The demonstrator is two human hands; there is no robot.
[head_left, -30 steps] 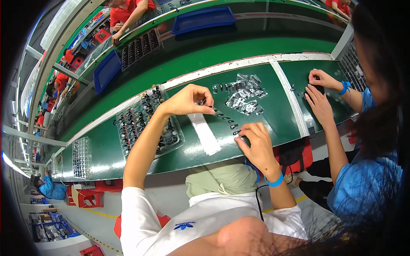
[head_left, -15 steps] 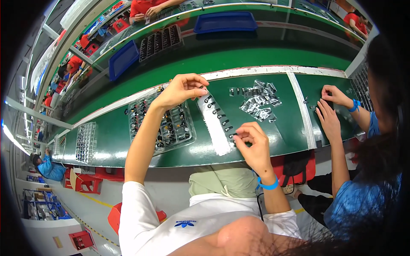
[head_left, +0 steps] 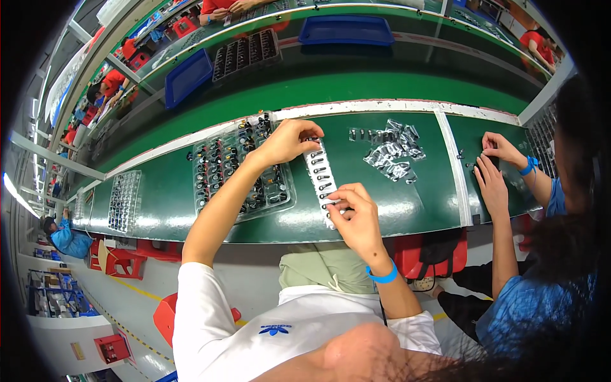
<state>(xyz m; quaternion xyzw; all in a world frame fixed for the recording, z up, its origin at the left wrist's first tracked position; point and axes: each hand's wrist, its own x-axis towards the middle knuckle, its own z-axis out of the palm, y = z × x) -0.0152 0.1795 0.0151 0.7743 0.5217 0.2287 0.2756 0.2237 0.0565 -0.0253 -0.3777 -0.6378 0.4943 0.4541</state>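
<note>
A clear strip with a row of small black parts (head_left: 319, 170) lies over a narrow white strip on the green bench in front of me. My left hand (head_left: 291, 141) is closed, pinching the far end of the clear strip between thumb and fingertips. Nearer to me, my right hand (head_left: 356, 219), with a blue band at its wrist, pinches the strip's near end. The fingers cover both ends. To the left, partly behind my left forearm, stands a clear blister tray (head_left: 213, 169) filled with small black parts, some with coloured bits.
A pile of small silvery clear packets (head_left: 391, 153) lies right of the strip. Farther left is another clear tray (head_left: 124, 202). A white-edged ledge (head_left: 375, 108) runs behind, with blue trays (head_left: 347, 30) beyond. At right, a co-worker's hands (head_left: 493, 169) work beside a white divider (head_left: 453, 169).
My right hand has moved left and slightly nearer to me, bringing the row of black parts from beside the white strip to over it. My left hand has shifted slightly right.
</note>
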